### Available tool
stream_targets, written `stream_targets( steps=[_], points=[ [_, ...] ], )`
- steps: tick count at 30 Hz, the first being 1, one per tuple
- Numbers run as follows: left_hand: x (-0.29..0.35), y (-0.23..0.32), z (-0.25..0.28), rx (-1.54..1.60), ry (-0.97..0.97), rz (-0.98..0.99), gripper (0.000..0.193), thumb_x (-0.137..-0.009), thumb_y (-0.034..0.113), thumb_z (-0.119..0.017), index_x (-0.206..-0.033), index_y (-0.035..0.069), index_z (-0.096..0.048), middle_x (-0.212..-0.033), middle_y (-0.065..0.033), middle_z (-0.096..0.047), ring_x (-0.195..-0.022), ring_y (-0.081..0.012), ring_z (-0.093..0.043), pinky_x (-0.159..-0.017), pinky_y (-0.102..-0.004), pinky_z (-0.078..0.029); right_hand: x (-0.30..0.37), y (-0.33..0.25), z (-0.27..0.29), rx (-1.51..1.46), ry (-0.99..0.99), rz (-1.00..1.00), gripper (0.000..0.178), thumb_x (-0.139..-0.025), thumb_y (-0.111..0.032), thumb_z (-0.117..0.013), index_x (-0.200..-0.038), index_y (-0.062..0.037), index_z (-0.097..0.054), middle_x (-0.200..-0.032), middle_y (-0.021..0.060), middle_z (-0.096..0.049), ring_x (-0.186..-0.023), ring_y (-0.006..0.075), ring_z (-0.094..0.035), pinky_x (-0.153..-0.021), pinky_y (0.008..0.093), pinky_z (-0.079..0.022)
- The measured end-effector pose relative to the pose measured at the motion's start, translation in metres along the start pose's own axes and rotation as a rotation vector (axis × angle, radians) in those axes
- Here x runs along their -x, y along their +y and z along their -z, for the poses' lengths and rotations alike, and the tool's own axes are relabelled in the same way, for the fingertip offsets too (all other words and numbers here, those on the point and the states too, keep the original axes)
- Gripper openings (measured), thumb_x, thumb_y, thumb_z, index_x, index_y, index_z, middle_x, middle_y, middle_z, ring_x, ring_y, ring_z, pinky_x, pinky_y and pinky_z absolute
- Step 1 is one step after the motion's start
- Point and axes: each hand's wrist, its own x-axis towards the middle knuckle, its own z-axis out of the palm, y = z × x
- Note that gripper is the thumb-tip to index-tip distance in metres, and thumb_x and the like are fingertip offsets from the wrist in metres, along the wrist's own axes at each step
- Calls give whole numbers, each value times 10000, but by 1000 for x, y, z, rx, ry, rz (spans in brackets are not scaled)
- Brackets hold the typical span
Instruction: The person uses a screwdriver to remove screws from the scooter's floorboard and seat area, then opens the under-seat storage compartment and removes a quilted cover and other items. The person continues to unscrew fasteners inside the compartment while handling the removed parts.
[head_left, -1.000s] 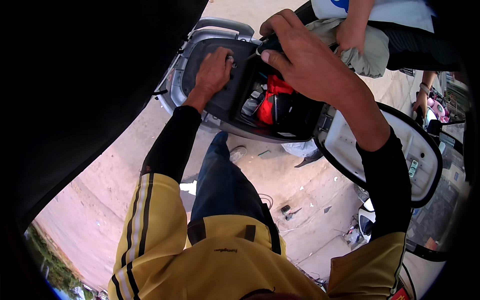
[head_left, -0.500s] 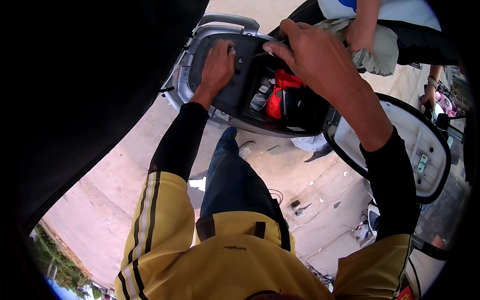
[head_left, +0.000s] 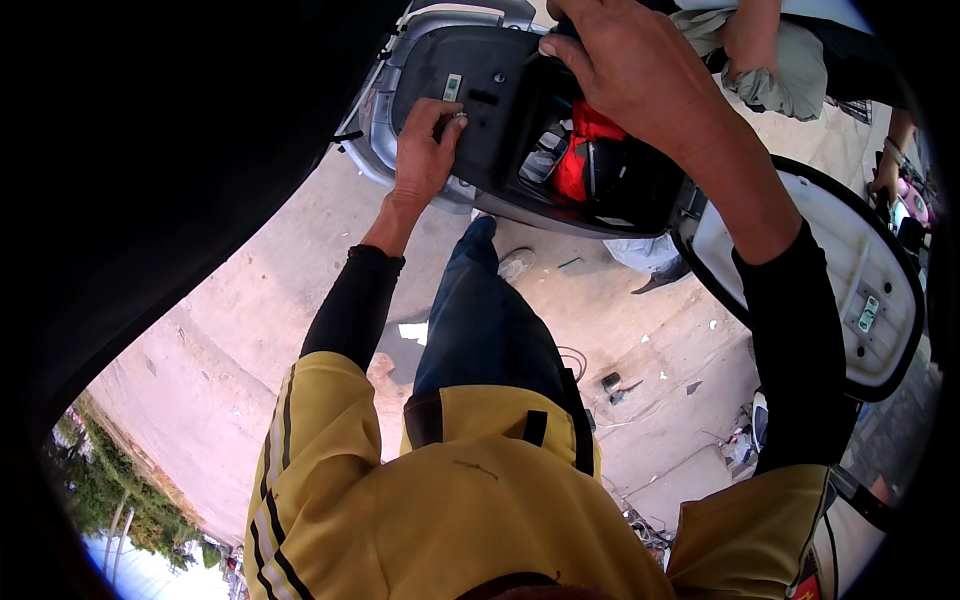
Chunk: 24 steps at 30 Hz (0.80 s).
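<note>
My left hand (head_left: pixel 423 150) is closed at the thumb and forefinger, pinching a small shiny metal piece (head_left: pixel 460 116) over the dark panel (head_left: pixel 430 60) of a scooter. Just beyond the fingertips, a small white-and-green rectangular plate (head_left: pixel 453 87) lies on that panel, beside a slot and a round bolt head (head_left: pixel 499 77). My right hand (head_left: pixel 640 75) is curled above the far side of the storage compartment (head_left: pixel 525 185); the top edge of the picture cuts off its fingers, and what they grip is hidden. A red cloth item (head_left: pixel 573 165) lies inside the compartment among dark and grey things.
The scooter seat (head_left: pixel 800 230) is hinged up on the right, its white underside bearing a similar green plate (head_left: pixel 868 314). Another person's hand (head_left: pixel 752 45) rests on grey-green cloth (head_left: pixel 790 90) at upper right. Small debris (head_left: pixel 612 383) litters the ground.
My left hand has drawn back toward me, uncovering the white-and-green plate and showing the pinched metal piece. The view has shifted; my right hand now sits nearer the top edge, partly cut off.
</note>
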Motion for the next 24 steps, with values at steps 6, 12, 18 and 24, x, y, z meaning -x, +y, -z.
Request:
stream_targets(
  steps=[6,12,18,24],
  points=[
    [8,7,-4,-119,-72,-132,209,-882,-21,-725,-1082,37,-716,-1036,-152,-674,-1001,-374,-669,-854,-429,-542,-3,7,9,179,-47,-122,233,-988,-143,-672,-1086,46,-576,-1032,282,-649,-954,475,-682,-815,513,-551],
    [-7,8,-12,-305,-205,-198,183,-882,0,-737,-1059,44,-755,-1001,-134,-667,-980,-364,-674,-844,-446,-547,-2,-2,4,103,21,40,214,-983,-128,-660,-1076,49,-583,-1044,283,-657,-960,468,-695,-825,511,-561],
    [-6,7,-18,-402,-232,-146,193,-885,28,-740,-1076,46,-761,-1012,-141,-668,-978,-358,-683,-857,-455,-551,9,-9,3,10,187,45,223,-992,-103,-634,-1138,59,-588,-1032,277,-651,-922,472,-689,-803,495,-571],
    [-4,12,-16,-243,-153,-46,201,-883,56,-780,-1077,26,-738,-1011,-148,-674,-945,-374,-685,-830,-456,-549,-4,7,3,218,-75,28,215,-989,-71,-622,-1141,77,-589,-1050,312,-629,-916,480,-685,-805,520,-553]
  ],
)
